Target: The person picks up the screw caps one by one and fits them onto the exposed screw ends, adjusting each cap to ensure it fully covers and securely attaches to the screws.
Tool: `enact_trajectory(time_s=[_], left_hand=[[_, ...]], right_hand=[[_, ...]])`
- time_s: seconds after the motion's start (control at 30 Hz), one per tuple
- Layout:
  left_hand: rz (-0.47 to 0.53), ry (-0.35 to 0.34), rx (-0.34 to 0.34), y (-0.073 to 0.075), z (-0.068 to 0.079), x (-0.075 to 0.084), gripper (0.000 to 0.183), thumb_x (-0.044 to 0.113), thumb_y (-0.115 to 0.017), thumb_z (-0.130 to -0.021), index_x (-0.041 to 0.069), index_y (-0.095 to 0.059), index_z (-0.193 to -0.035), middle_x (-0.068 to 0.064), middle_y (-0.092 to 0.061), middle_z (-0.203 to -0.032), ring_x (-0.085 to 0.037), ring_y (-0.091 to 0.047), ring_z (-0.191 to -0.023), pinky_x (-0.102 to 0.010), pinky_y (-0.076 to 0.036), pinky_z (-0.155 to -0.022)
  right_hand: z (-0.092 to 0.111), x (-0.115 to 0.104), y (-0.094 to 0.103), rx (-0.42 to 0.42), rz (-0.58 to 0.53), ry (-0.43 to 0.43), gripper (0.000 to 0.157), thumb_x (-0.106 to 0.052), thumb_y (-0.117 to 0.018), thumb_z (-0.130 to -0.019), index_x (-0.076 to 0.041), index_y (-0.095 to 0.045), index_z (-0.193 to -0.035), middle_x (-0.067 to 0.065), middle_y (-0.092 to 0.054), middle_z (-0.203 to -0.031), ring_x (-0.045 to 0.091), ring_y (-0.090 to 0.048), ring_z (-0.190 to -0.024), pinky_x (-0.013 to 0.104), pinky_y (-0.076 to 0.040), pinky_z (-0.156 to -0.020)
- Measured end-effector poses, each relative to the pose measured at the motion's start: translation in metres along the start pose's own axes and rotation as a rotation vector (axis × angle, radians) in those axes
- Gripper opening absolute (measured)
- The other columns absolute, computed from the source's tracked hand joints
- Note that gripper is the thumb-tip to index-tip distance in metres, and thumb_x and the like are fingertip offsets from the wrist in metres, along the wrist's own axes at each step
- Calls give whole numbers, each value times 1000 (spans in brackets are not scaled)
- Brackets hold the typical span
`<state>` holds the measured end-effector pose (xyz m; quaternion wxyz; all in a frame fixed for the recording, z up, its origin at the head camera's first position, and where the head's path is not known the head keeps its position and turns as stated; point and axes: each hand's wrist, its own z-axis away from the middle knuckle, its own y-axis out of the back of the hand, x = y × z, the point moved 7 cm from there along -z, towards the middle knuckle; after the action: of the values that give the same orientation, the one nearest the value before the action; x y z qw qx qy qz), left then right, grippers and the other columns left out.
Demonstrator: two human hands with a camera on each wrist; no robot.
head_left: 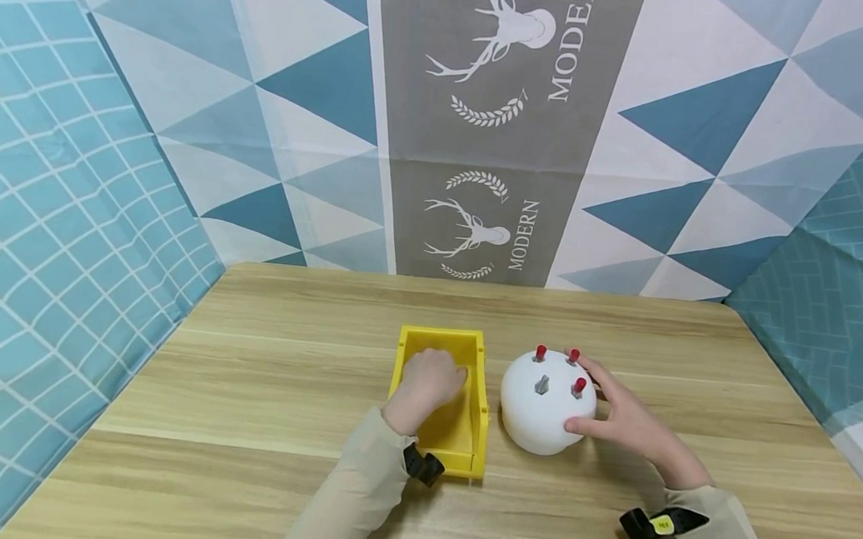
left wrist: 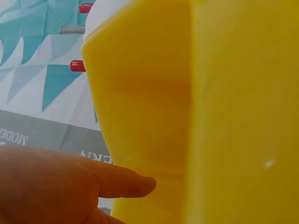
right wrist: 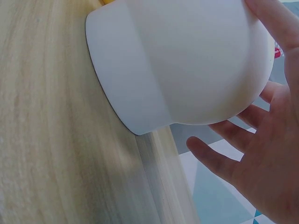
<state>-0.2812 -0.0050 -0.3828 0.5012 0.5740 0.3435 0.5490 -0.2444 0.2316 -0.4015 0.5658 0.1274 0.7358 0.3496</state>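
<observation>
A white rounded body (head_left: 534,419) stands on the table with threaded studs on top. Red caps (head_left: 579,387) cover three studs, while the front-left stud (head_left: 542,385) shows bare metal. My right hand (head_left: 620,412) steadies the body from its right side, thumb in front and fingers behind; the little finger (right wrist: 212,158) stands off it in the right wrist view. Inside a yellow bin (head_left: 480,406) to the left is my left hand (head_left: 427,382), knuckles up. Its fingertips are mostly hidden, and I cannot tell whether they hold anything.
The wooden table (head_left: 243,390) carries the bin and the white body side by side. A patterned cloth (head_left: 486,140) hangs behind the table's back edge. Blue-tiled cloth (head_left: 67,219) borders the left, and teal cloth (head_left: 835,306) the right.
</observation>
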Motion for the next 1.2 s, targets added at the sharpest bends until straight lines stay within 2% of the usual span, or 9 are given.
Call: enact_trajectory(time_s=[0.43,0.57,0.63,0.7,0.77,0.9,0.97,1.07,1.2], left_hand=[[-30,21,-59,-6,-2,-3,47,33,-44,-93,11,-42,-52,-4,-42,-55,-15,-43,-48,-25,-34,-42],[-62,13,-61,-6,-3,-3,47,34,-44,-93,8,-48,-54,-13,-58,-76,-21,-54,-65,-30,-45,-55],[-81,11,-67,-7,-3,-3,46,34,-44,-94,6,-54,-59,-19,-61,-95,-25,-58,-79,-34,-48,-65],[-89,13,-74,-8,-4,-3,45,34,-44,-94,1,-61,-69,-24,-57,-111,-29,-58,-91,-37,-49,-75],[-81,25,-94,-10,-4,-3,45,35,-44,-94,-3,-65,-81,-27,-51,-122,-31,-58,-95,-38,-49,-78],[-72,48,-139,-14,-4,-5,51,38,-45,-93,-9,-61,-106,-29,-40,-131,-32,-59,-92,-38,-50,-76],[-81,44,-155,-17,-5,-5,54,39,-46,-92,-9,-59,-111,-29,-39,-131,-31,-59,-90,-37,-50,-75],[-102,26,-167,-19,-6,-5,56,40,-45,-93,-9,-54,-119,-29,-38,-133,-32,-57,-97,-38,-48,-81],[-103,19,-168,-20,-7,-4,56,39,-44,-93,-9,-52,-121,-29,-37,-133,-32,-56,-100,-38,-47,-85]], right_hand=[[1,2,-1,-1,-3,-14,89,-27,-73,-75,-7,-19,-144,22,-25,-143,46,-35,-122,64,-34,-90],[0,1,-1,-1,-7,-10,89,-27,-73,-75,-6,-20,-143,22,-26,-143,46,-36,-121,64,-35,-90],[0,1,0,2,-7,-3,89,-26,-73,-75,-5,-20,-143,22,-26,-143,46,-36,-121,63,-35,-91],[0,0,0,5,-7,1,89,-26,-73,-75,-5,-20,-143,21,-27,-142,45,-36,-121,63,-35,-91],[0,0,1,7,-8,4,88,-26,-73,-75,-4,-21,-143,21,-27,-142,45,-36,-121,63,-35,-91],[0,0,1,6,-9,1,89,-26,-73,-75,-4,-20,-143,22,-27,-142,45,-36,-121,63,-35,-91],[0,1,1,6,-10,1,89,-26,-73,-75,-4,-20,-143,22,-27,-143,45,-36,-122,63,-35,-91],[0,1,0,6,-9,1,89,-26,-73,-75,-4,-20,-143,22,-27,-142,44,-36,-122,63,-35,-91],[0,0,1,4,-8,6,89,-25,-73,-75,-4,-20,-143,22,-28,-142,44,-36,-121,62,-36,-91]])
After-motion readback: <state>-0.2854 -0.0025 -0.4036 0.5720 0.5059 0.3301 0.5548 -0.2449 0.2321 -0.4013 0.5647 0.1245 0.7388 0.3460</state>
